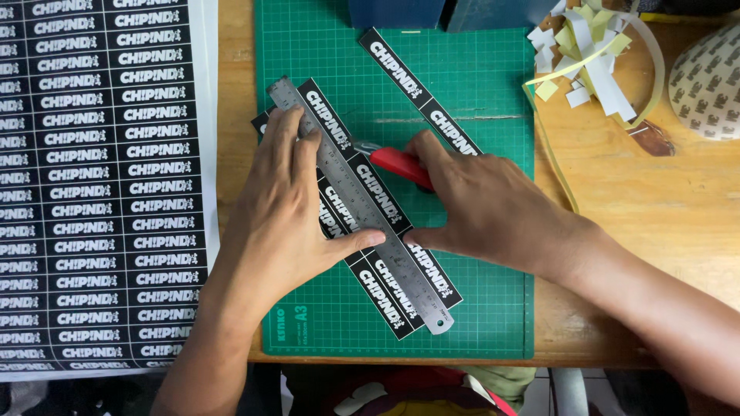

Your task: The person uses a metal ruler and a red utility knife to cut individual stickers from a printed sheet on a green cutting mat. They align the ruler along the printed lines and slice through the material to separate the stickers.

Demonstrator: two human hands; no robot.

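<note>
My left hand [287, 202] presses flat on a steel ruler [401, 266] that lies diagonally across a black sticker strip [385, 296] on the green cutting mat [478, 85]. My right hand [486, 204] grips a red utility knife [398, 163], its blade end against the ruler's right edge near the strip's upper part. The thumbs of both hands nearly meet at the ruler's middle. A second, narrower black strip [422, 92] lies apart on the mat, up and to the right.
A large printed sheet of black stickers [100, 185] covers the left of the wooden table [663, 200]. A pile of pale paper offcuts [590, 54] and a patterned round object [709, 81] sit at the top right. Dark boxes [432, 11] stand behind the mat.
</note>
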